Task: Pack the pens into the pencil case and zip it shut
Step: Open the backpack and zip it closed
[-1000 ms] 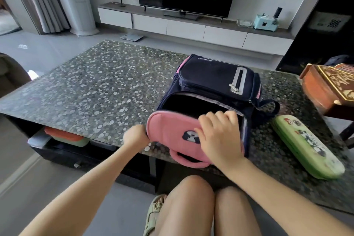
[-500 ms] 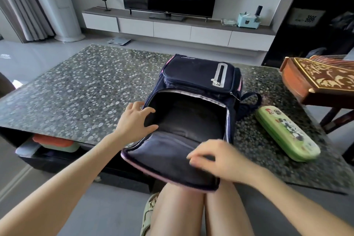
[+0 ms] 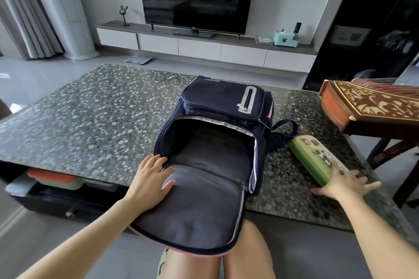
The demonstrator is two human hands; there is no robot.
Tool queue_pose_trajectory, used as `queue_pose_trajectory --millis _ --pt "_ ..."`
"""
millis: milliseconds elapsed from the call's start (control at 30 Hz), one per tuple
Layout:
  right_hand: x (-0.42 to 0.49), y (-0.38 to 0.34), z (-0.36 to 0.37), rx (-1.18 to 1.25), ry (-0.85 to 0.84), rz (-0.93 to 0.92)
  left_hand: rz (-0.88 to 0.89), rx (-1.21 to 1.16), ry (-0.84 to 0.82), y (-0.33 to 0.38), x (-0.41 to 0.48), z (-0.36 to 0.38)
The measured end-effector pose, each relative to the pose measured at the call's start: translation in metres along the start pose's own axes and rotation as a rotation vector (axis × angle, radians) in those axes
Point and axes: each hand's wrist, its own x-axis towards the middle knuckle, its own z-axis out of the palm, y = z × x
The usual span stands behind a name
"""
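Right hand [image 3: 340, 182] has left the backpack flap [image 3: 192, 217] for the pencil case [image 3: 314, 157].

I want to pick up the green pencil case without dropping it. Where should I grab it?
Grab the green pencil case at its near end, from above, where the right hand already reaches. It is long and narrow and lies flat on the table, so fingers can likely wrap across its narrow width.

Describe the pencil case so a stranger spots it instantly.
On the pebble-patterned glass table, look right of the open navy backpack. The long green hard-shell pencil case lies there, the right hand at its near end; only it has cartoon pictures.
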Motion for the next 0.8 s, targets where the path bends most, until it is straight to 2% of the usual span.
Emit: queue_pose_trajectory --millis 133,533,633,733,800 --pt "0.015 0.015 0.005 0.071 -0.039 -0.028 -0.003 0.038 -0.020 0.001 0.002 -0.005" --pt "-0.037 -0.008 -0.006 0.537 0.289 -0.069 0.137 0.066 0.090 0.029 0.046 -0.019" --pt "-0.075 0.003 -0.020 0.660 0.457 -0.225 0.157 0.056 0.109 0.032 0.057 -0.022" --pt "-0.119 0.007 -0.041 0.766 0.645 -0.503 0.197 0.088 0.081 0.030 0.064 -0.020" --pt "-0.150 0.004 -0.057 0.714 0.715 -0.698 0.186 0.129 0.037 0.026 0.067 -0.017"
